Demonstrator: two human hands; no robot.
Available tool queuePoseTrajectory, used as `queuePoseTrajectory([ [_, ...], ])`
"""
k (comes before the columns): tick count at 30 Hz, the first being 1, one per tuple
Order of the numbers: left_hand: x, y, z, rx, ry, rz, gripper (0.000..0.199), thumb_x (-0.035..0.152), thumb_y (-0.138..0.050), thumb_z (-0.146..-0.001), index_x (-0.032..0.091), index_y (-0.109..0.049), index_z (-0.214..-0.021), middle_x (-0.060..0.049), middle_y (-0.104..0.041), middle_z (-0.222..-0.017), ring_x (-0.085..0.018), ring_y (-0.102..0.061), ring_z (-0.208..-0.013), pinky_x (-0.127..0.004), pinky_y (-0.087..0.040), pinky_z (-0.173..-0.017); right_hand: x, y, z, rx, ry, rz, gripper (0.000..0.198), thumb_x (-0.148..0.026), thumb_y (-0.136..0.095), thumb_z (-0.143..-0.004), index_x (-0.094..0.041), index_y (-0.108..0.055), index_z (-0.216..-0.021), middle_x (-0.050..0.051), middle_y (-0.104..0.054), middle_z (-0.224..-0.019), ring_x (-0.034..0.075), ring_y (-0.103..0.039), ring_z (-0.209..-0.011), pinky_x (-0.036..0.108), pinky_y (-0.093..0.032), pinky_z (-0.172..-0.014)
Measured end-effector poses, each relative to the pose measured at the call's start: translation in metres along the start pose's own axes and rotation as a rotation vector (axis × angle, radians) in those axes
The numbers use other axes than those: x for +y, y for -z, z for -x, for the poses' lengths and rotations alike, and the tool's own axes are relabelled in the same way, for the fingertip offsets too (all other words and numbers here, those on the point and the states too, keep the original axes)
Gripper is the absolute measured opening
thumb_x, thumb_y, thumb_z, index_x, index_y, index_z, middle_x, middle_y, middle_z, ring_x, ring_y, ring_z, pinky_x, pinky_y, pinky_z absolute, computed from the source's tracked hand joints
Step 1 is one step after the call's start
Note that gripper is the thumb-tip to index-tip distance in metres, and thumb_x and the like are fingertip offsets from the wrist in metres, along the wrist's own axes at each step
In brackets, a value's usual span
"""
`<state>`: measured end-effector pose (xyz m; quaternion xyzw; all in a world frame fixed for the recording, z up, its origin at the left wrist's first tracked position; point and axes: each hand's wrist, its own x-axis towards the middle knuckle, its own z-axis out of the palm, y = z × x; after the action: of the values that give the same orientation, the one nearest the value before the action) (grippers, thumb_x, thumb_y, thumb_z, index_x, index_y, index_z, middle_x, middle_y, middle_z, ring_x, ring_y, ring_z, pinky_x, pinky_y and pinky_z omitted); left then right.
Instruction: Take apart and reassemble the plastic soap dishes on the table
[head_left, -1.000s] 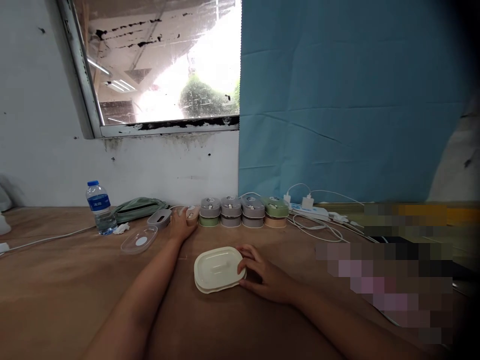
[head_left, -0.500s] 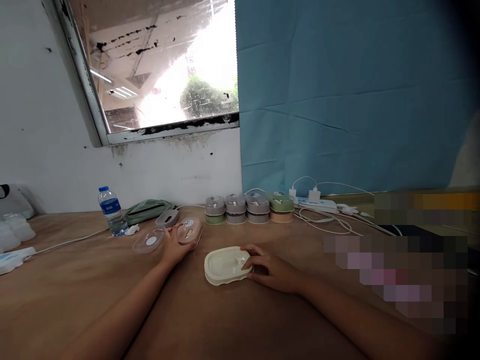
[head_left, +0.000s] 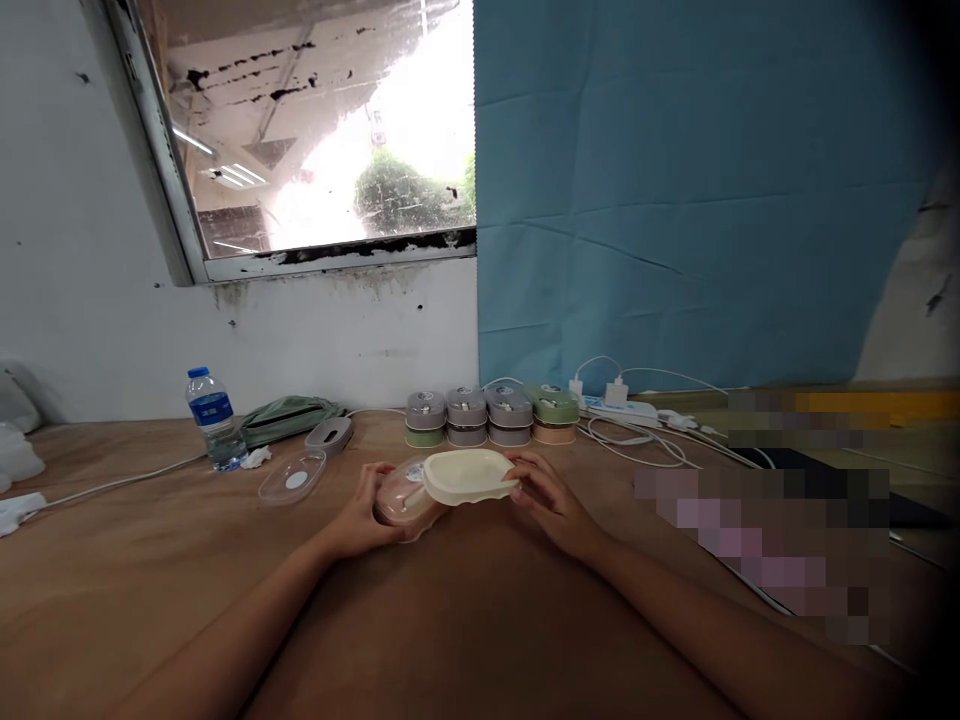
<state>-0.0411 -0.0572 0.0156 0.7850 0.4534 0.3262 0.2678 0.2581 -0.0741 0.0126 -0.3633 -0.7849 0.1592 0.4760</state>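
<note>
My left hand [head_left: 358, 522] is wrapped round the left side of a pink lunch box [head_left: 396, 492] with a see-through lid and a round sticker on top. The box sits in front of me on the table. My right hand [head_left: 556, 510] pinches the right end of a cream oval lid-like tray [head_left: 463, 474], thumb and fingers at its edge. Raised off the table, the tray overlaps the right part of the pink box; whether they touch I cannot tell. To the left of my left hand lies a clear oval lid [head_left: 281, 482] with a white round sticker.
Several two-tier lunch boxes, among them a grey one [head_left: 509, 410] and a green-topped one [head_left: 555, 405], stand by the wall. On the left are a water bottle [head_left: 214, 420], a green pouch [head_left: 289, 420] and a grey oval piece [head_left: 328, 434]. A power strip [head_left: 622, 409] with cables lies right.
My right hand has lifted the cream tray up and away from me, over to the pink box. My left hand has brought the pink box nearer and to the right.
</note>
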Motion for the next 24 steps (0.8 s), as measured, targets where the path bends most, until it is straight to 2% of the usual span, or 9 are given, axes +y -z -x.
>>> queuePoseTrajectory([
  [3,0.012,-0.012,0.006,-0.211,-0.126,0.133,0.086,0.037,-0.073,-0.052,0.025,-0.023,-0.121,-0.008,-0.038,-0.119,-0.024,-0.042,-0.111,-0.038,-0.036,-0.093,-0.001,0.000,-0.001,0.023,-0.003,-0.005,0.022,-0.041,-0.042,-0.084,-0.023,-0.053,-0.091,0.008,-0.040,-0.116,0.022,-0.039,-0.114,0.038,-0.030,-0.099],
  [5,0.020,-0.021,0.008,-0.295,-0.190,0.240,0.085,0.037,-0.071,-0.057,0.025,-0.019,-0.123,-0.008,-0.043,-0.116,-0.022,-0.044,-0.110,-0.039,-0.035,-0.094,-0.001,0.001,-0.001,0.026,-0.009,-0.020,0.023,-0.042,-0.042,-0.084,-0.023,-0.053,-0.091,0.008,-0.041,-0.116,0.022,-0.039,-0.114,0.038,-0.031,-0.099],
  [6,0.024,-0.024,0.009,-0.275,-0.213,0.270,0.079,0.037,-0.068,-0.063,0.025,-0.018,-0.123,-0.008,-0.045,-0.114,-0.021,-0.044,-0.109,-0.039,-0.034,-0.095,-0.002,0.001,-0.001,0.025,-0.012,-0.027,0.024,-0.043,-0.041,-0.084,-0.023,-0.053,-0.091,0.008,-0.041,-0.115,0.022,-0.040,-0.114,0.038,-0.031,-0.098],
  [8,0.028,-0.027,0.009,-0.095,-0.259,0.240,0.061,0.036,-0.059,-0.072,0.024,-0.022,-0.120,-0.009,-0.043,-0.114,-0.020,-0.043,-0.110,-0.039,-0.033,-0.096,-0.002,0.001,0.000,0.018,-0.013,-0.028,0.024,-0.043,-0.041,-0.084,-0.023,-0.053,-0.091,0.008,-0.041,-0.115,0.023,-0.040,-0.114,0.039,-0.031,-0.098],
  [10,0.031,-0.026,0.009,0.138,-0.309,0.095,0.046,0.034,-0.054,-0.076,0.023,-0.031,-0.114,-0.010,-0.039,-0.116,-0.021,-0.039,-0.112,-0.039,-0.030,-0.098,-0.001,0.001,0.000,0.004,-0.001,-0.023,0.023,-0.041,-0.041,-0.085,-0.023,-0.052,-0.091,0.008,-0.041,-0.116,0.023,-0.039,-0.114,0.039,-0.031,-0.098],
  [12,0.032,-0.022,0.008,0.223,-0.393,-0.068,0.038,0.031,-0.052,-0.078,0.022,-0.036,-0.112,-0.011,-0.037,-0.118,-0.022,-0.035,-0.115,-0.041,-0.029,-0.099,-0.001,0.000,0.000,-0.017,0.022,-0.028,0.021,-0.039,-0.041,-0.085,-0.023,-0.052,-0.092,0.008,-0.040,-0.117,0.022,-0.038,-0.115,0.040,-0.031,-0.098],
  [17,0.033,-0.016,0.010,-0.003,-0.639,-0.253,0.028,0.020,-0.045,-0.083,0.023,-0.043,-0.111,-0.007,-0.050,-0.111,-0.019,-0.040,-0.112,-0.038,-0.033,-0.097,-0.003,0.000,0.001,-0.060,0.064,-0.041,0.020,-0.036,-0.042,-0.085,-0.023,-0.054,-0.093,0.008,-0.041,-0.118,0.023,-0.037,-0.117,0.040,-0.030,-0.099],
  [20,0.033,-0.019,0.012,-0.086,-0.623,-0.239,0.028,0.019,-0.045,-0.084,0.022,-0.040,-0.112,-0.006,-0.052,-0.107,-0.017,-0.045,-0.106,-0.033,-0.038,-0.092,-0.005,0.000,0.001,-0.082,0.063,-0.055,0.020,-0.036,-0.042,-0.085,-0.023,-0.055,-0.093,0.008,-0.042,-0.118,0.023,-0.037,-0.117,0.040,-0.031,-0.099],
  [24,0.026,-0.021,0.009,-0.067,-0.601,-0.200,0.020,0.019,-0.043,-0.084,0.021,-0.040,-0.104,-0.006,-0.052,-0.103,-0.015,-0.047,-0.100,-0.031,-0.041,-0.088,0.001,-0.003,0.001,-0.101,0.014,-0.106,0.021,-0.035,-0.043,-0.085,-0.024,-0.053,-0.101,0.007,-0.039,-0.125,0.023,-0.034,-0.121,0.040,-0.031,-0.100],
])
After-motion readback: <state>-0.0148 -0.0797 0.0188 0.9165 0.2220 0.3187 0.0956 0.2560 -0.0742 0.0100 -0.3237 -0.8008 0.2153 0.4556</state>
